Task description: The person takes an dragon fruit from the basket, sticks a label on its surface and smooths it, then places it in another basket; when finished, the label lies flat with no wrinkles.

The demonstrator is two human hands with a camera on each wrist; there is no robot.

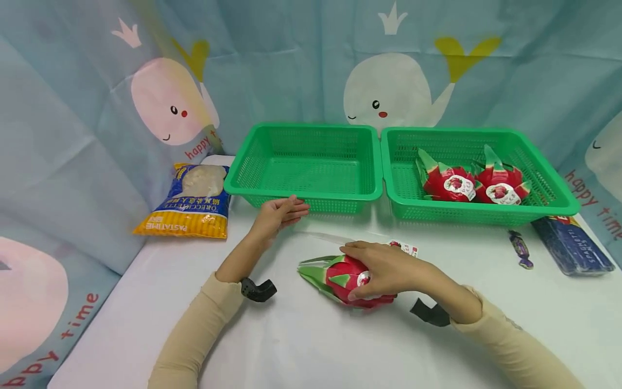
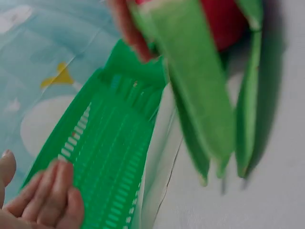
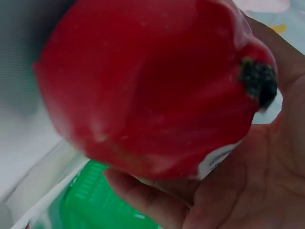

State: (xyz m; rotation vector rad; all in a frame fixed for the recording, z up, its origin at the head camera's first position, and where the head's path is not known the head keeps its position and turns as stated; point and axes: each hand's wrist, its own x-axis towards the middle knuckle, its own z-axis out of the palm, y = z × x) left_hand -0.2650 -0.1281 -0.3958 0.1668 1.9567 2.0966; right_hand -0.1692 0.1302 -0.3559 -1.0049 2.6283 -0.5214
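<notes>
My right hand (image 1: 391,269) grips a red dragon fruit (image 1: 337,273) from above, its green leaf tips pointing left. In the right wrist view the fruit's (image 3: 143,90) dark stem end sits near the thumb side, and a white sticker shows by the palm (image 3: 248,191). My left hand (image 1: 276,219) holds nothing, its fingers extended at the front wall of the left green basket (image 1: 303,194). Behind the fruit lies a clear plastic bag (image 1: 335,237) with a printed label (image 1: 408,248), partly hidden by the right hand.
The right green basket (image 1: 466,210) holds two stickered dragon fruits (image 1: 452,183). An orecchiette pasta bag (image 1: 189,202) lies at the left. At the right are a purple wrapped candy (image 1: 521,249) and a spaghetti pack (image 1: 573,246). A whale-print curtain (image 1: 291,65) hangs behind the baskets.
</notes>
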